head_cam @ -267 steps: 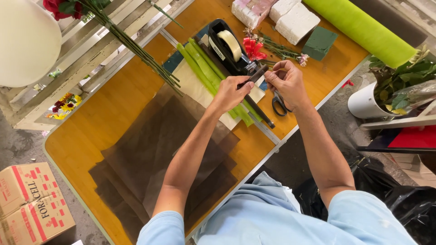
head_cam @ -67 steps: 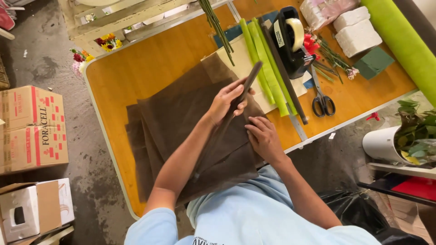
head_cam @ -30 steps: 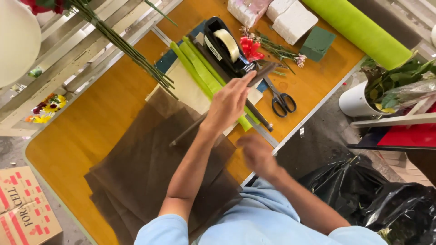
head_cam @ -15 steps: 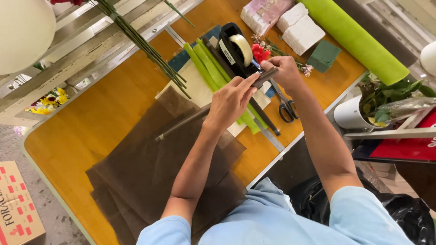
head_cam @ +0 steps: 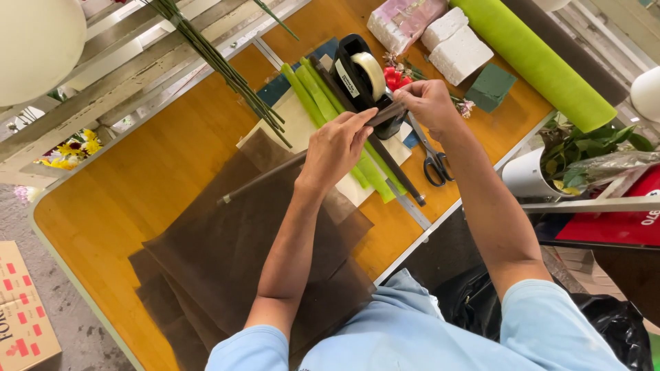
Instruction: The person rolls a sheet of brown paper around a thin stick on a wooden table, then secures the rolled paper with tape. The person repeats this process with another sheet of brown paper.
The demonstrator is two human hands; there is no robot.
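Both your hands meet over the middle of the table [head_cam: 124, 199], gripping a thin brown roll [head_cam: 275, 173] of rolled-up sheet. Your left hand [head_cam: 337, 145] is clenched around the roll near its upper end, fingers wrapped over it. Your right hand [head_cam: 427, 103], at 2 o'clock from the left, pinches the roll's tip right beside the tape dispenser [head_cam: 361, 79]. From your hands the roll slants down toward 8 o'clock, its free end resting over the brown sheets [head_cam: 227, 261].

Those sheets lie stacked and fanned on the near part of the table, under your left forearm. Just past your hands, green rolls [head_cam: 313, 93] lie side by side on a cream sheet [head_cam: 299, 130]. Scissors [head_cam: 433, 161] lie at 4 o'clock from your right hand, touching nothing you hold. Farther off, at 1 o'clock, sit white foam blocks [head_cam: 457, 45], a dark green block [head_cam: 490, 87] and a long lime roll [head_cam: 543, 65]. Flower stems [head_cam: 220, 65] cross the far edge at 11 o'clock.
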